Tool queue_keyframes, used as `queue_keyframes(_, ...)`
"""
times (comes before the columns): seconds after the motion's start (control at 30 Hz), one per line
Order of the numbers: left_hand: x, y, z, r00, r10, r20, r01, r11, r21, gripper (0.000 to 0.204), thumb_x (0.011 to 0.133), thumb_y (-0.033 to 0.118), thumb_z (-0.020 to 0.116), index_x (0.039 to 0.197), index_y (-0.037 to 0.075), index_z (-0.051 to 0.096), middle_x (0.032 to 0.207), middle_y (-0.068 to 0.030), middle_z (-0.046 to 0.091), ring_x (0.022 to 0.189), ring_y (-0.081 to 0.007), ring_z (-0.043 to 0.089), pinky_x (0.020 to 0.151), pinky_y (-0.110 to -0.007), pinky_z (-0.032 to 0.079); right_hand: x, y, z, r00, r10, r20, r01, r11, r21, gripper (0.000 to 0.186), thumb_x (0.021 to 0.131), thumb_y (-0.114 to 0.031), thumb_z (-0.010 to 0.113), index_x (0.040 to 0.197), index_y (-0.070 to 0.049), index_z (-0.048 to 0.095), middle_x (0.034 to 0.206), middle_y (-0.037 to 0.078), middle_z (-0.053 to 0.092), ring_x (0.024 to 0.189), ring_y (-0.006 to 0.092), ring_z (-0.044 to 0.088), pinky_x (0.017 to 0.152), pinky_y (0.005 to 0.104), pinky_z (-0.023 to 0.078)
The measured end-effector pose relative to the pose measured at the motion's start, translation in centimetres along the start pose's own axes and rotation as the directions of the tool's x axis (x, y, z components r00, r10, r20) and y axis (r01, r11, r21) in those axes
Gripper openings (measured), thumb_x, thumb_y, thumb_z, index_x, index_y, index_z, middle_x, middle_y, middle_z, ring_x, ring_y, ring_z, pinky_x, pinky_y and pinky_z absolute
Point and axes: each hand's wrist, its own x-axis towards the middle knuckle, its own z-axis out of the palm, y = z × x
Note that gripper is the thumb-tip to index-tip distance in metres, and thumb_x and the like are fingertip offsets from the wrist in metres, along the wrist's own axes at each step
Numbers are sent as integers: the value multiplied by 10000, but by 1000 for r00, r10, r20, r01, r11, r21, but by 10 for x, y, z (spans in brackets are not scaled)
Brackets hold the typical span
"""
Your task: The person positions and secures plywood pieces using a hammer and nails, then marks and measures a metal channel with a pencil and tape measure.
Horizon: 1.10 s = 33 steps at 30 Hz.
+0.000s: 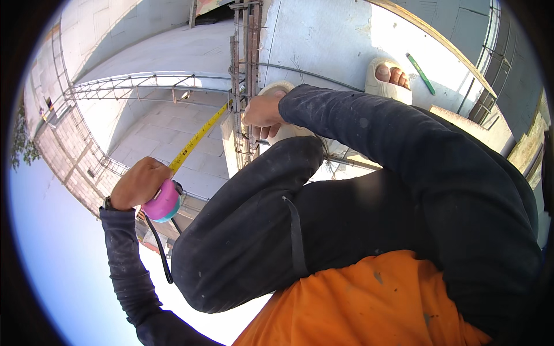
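Note:
My left hand (pixel 138 183) is closed around a tape measure (pixel 162 199) with a pink and teal case and a dark wrist strap hanging below. From the case a yellow blade (pixel 199 138) runs up and to the right, ending at upright rusty steel bars (pixel 235 69). Beside those bars, just right of the blade's far end, is my right hand (pixel 264 112), its fingers curled downward. What its fingertips grip is hidden. My bent knee lies just below this hand.
A green pen-like stick (pixel 420 74) lies on the pale surface by my sandalled foot (pixel 389 82). A horizontal rebar cage (pixel 150 83) stretches left from the upright bars. Past the ledge, a block wall (pixel 72 135) stands far below. Wooden boards (pixel 444 43) edge the right side.

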Motion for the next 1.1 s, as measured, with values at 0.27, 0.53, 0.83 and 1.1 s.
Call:
queue_keyframes(0.27, 5, -7, 6, 992, 110, -68, -103, 990, 97, 136, 903, 91, 666, 1008, 28, 725, 915, -174, 716, 937, -359, 666, 831, -403, 567, 44, 18, -41, 828, -561, 1, 555, 818, -151, 36, 855, -131, 679, 845, -111, 707, 761, 17, 693, 651, 167, 685, 554, 349, 536)
queue_keyframes(0.53, -4, -4, 26, 995, 83, -61, -78, 993, 86, 137, 899, 86, 667, 1007, 23, 723, 942, -177, 723, 968, -358, 673, 863, -399, 571, 75, 18, -64, 708, -686, 168, 702, 658, -272, 84, 791, -124, 769, 736, -66, 744, 796, 92, 756, 730, 241, 710, 592, 408, 545)
queue_keyframes(0.83, -7, 1, 36, 996, 65, -64, -59, 995, 86, 140, 893, 84, 666, 1001, 16, 723, 961, -191, 734, 975, -370, 677, 873, -406, 572, 138, 60, -92, 365, -834, 414, 872, 462, 163, 177, 734, -88, 906, 854, -13, 802, 884, 127, 786, 815, 251, 744, 671, 418, 570)
queue_keyframes(1.1, -5, 1, 33, 990, 102, -95, -94, 992, 88, 139, 889, 88, 669, 993, 12, 720, 948, -193, 733, 964, -377, 679, 868, -415, 566, 115, 38, -79, -83, -956, 283, 830, 90, 550, 245, 773, 39, 845, 1008, 14, 780, 970, 141, 789, 888, 233, 757, 698, 383, 604)
